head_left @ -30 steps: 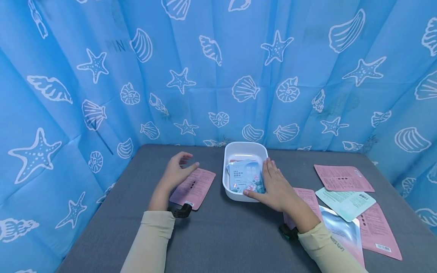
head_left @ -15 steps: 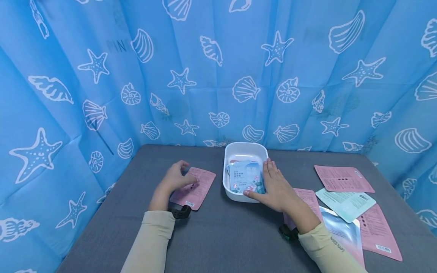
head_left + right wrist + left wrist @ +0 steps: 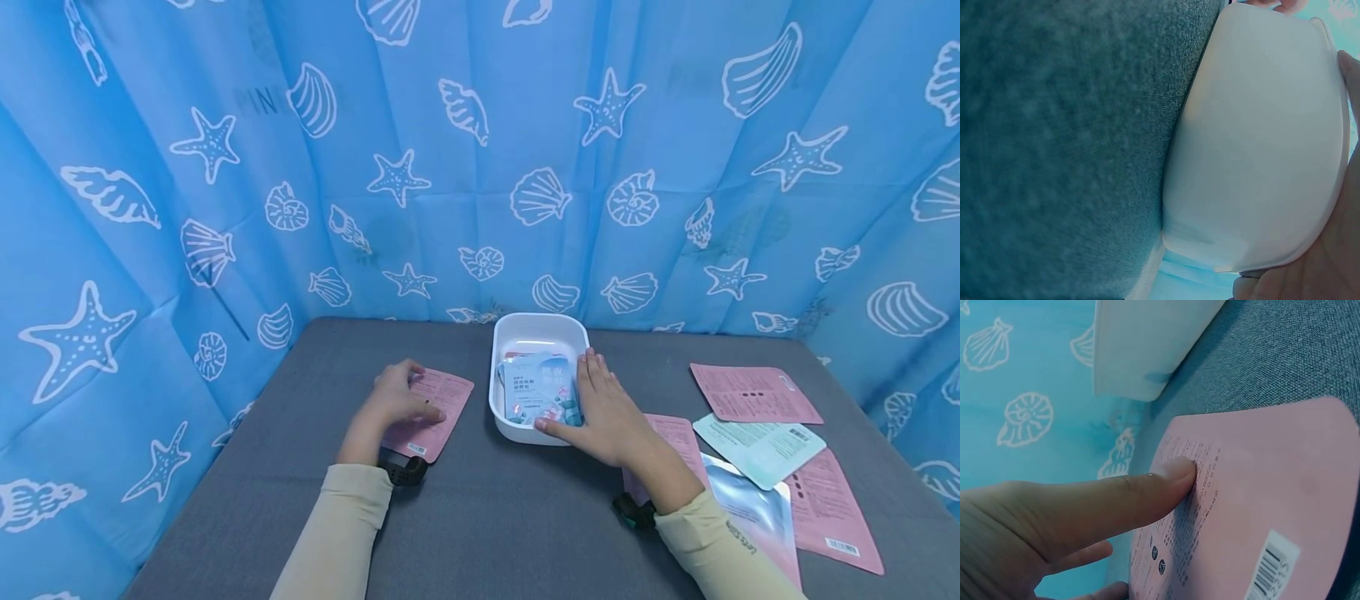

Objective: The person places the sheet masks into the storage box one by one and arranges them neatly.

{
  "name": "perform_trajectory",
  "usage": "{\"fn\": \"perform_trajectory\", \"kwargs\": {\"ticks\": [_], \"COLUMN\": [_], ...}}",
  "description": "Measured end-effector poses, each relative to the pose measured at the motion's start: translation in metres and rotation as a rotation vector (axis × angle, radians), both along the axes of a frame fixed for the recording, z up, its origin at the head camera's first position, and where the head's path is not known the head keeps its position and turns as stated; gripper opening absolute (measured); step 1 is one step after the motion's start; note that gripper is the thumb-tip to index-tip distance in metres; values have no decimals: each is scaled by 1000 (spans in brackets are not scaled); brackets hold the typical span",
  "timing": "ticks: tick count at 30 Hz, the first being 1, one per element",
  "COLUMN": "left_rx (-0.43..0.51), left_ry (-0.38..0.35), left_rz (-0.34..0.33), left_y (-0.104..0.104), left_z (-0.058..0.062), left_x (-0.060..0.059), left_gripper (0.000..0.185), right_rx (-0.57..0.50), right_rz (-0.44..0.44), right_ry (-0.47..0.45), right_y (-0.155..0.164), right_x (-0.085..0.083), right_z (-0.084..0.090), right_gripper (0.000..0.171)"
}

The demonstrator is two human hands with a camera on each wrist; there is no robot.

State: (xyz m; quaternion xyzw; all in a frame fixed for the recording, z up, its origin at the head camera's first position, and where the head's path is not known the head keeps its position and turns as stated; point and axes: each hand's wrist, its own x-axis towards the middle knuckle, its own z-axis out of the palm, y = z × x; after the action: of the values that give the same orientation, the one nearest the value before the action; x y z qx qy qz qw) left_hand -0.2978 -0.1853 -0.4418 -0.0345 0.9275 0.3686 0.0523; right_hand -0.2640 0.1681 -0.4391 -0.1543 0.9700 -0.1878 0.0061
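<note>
A pink sachet (image 3: pixel 438 412) lies flat on the grey table, left of a white tray (image 3: pixel 540 327). My left hand (image 3: pixel 395 400) is down on the sachet's left edge. Its thumb (image 3: pixel 1122 500) presses the printed face and the other fingers curl at the edge. In the left wrist view the pink sachet (image 3: pixel 1260 506) shows a barcode, with the white tray (image 3: pixel 1147 344) beyond. My right hand (image 3: pixel 609 408) rests with straight fingers along the tray's right rim, thumb at the front rim. Light blue sachets (image 3: pixel 536 387) lie inside. The right wrist view shows the tray's outer wall (image 3: pixel 1260 144).
Several more sachets lie on the table to the right: a pink one (image 3: pixel 753 392), a pale green one (image 3: pixel 761 446), a silver one (image 3: pixel 753 508) and another pink one (image 3: pixel 828 508). A blue curtain with shell prints (image 3: pixel 480 167) closes in the table on three sides.
My left hand has come down from above the table onto the pink sachet and its fingers have closed at the edge. The right hand and tray have stayed still.
</note>
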Motion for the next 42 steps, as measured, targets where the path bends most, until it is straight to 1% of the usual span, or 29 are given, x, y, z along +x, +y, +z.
{"fn": "perform_trajectory", "kwargs": {"ticks": [6,15,23,27,30,34,37,42], "left_rx": [1,4,0,7,19,65,93,86], "left_ry": [21,-7,10,48,107,176,197,201], "left_rz": [27,110,117,118,111,110,110,95], "left_y": [-1,-4,-5,-4,-3,-4,-5,-5], "left_z": [-2,0,1,1,0,1,3,3], "left_x": [-1,-1,-1,0,0,1,1,2], "left_gripper": [82,75,72,68,58,45,39,32], "right_rx": [4,1,1,-1,-2,-9,-11,-7], "right_rz": [-1,-2,-1,-1,0,4,6,4], "right_ry": [-5,-5,-2,-3,-4,3,6,-3], "right_y": [0,-1,-1,-1,-1,-2,-2,-1], "right_x": [0,1,1,1,1,2,2,1], "right_z": [0,1,0,1,1,2,2,1], "right_gripper": [134,134,134,134,133,133,133,133]}}
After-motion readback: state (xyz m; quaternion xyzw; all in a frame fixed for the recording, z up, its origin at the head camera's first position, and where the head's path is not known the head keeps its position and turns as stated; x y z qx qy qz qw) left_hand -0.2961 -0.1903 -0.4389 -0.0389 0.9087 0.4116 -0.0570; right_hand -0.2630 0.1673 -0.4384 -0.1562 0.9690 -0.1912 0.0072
